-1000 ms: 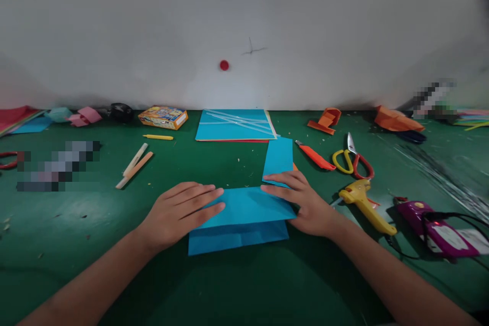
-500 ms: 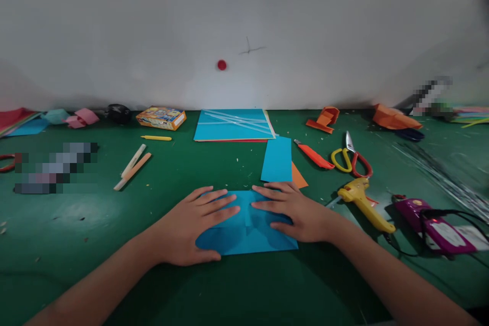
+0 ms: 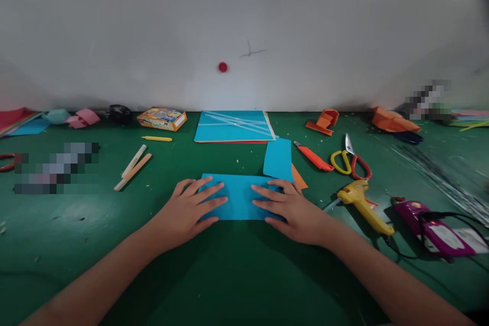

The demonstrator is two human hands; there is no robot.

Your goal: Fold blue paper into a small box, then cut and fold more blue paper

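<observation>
A folded blue paper (image 3: 240,194) lies flat on the green table (image 3: 229,275) in front of me. My left hand (image 3: 187,214) rests on its left part with fingers spread flat. My right hand (image 3: 290,209) presses on its right part, fingers also stretched out. Neither hand grips anything. A smaller blue paper piece (image 3: 278,159) lies just beyond the right hand, over an orange scrap (image 3: 298,178).
A blue sheet stack (image 3: 234,126) lies by the white wall. To the right are an orange cutter (image 3: 314,158), scissors (image 3: 350,159), a yellow glue gun (image 3: 364,206) and a purple device (image 3: 435,229). On the left are sticks (image 3: 133,167) and a small box (image 3: 162,118).
The blue paper has been folded up into a narrower strip and lies farther from me. Both hands moved forward with it and stay flat on it.
</observation>
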